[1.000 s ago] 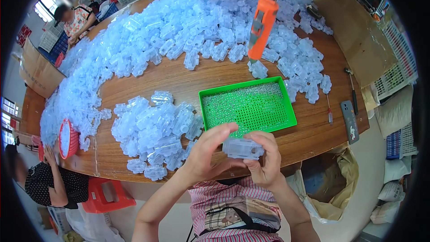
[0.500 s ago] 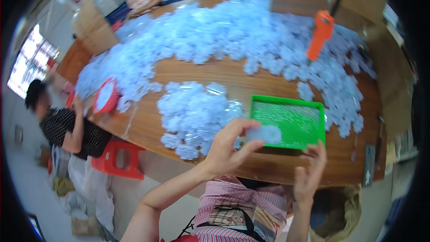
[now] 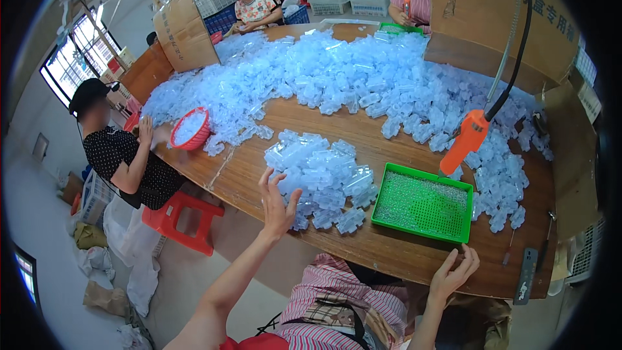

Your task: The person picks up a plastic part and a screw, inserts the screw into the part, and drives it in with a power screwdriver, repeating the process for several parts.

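Note:
My left hand (image 3: 278,206) is raised at the near left side of a small pile of clear plastic pieces (image 3: 317,172), its fingers spread and nothing in them. At the near right corner of a green tray (image 3: 422,234) is my right hand (image 3: 455,271), fingers apart and holding nothing. Inside the tray lies a layer of small shiny metal parts (image 3: 408,198), and part of its perforated bottom shows through. An orange electric screwdriver (image 3: 465,142) hangs by a cord with its tip over the tray's far edge.
A large heap of the same clear pieces (image 3: 337,68) curves along the far side of the wooden table (image 3: 285,116). A red basket (image 3: 201,131) stands on the left near a seated co-worker (image 3: 126,155). Cardboard sheets (image 3: 492,26) rise behind; a grey ruler-like strip (image 3: 525,277) lies at right.
My left hand has let go of a clear plastic piece and moved left, opening beside the small pile. My right hand stays near the tray's corner. The whole view has shifted.

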